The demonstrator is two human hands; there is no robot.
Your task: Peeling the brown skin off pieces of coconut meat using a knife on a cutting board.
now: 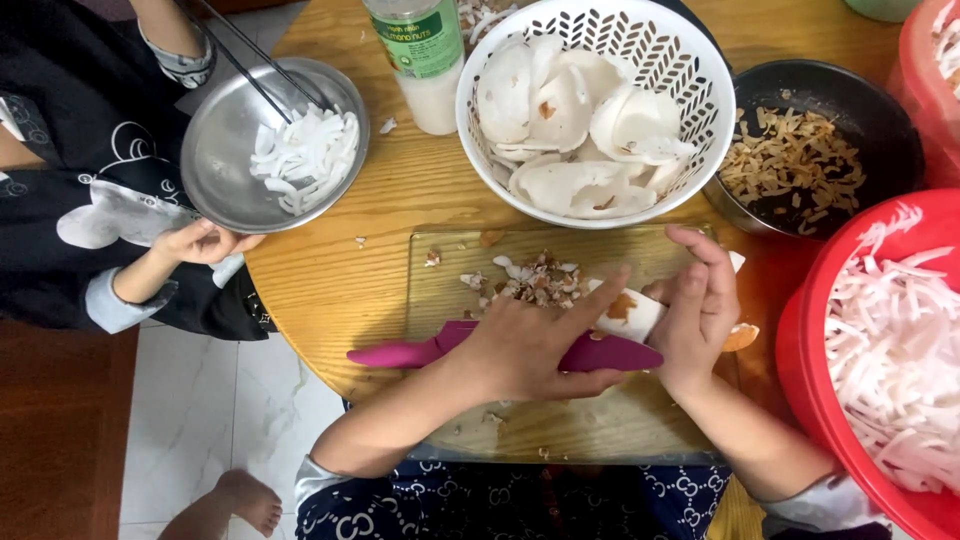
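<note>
My left hand (525, 345) grips a magenta knife (610, 353) lying sideways over a wooden cutting board (450, 280), with the index finger stretched onto a white coconut piece (628, 312). That piece carries a patch of brown skin, and my right hand (700, 305) holds it from the right side. Brown and white peel scraps (535, 280) lie in a heap on the board just beyond my left hand.
A white colander (690, 60) of peeled coconut pieces stands behind the board, with a plastic bottle (420, 55) to its left. At the right are a dark bowl of brown shavings (800, 160) and a red basin of white strips (890, 350). Another person's hand (200, 242) holds a metal bowl (225, 150) of strips at the left.
</note>
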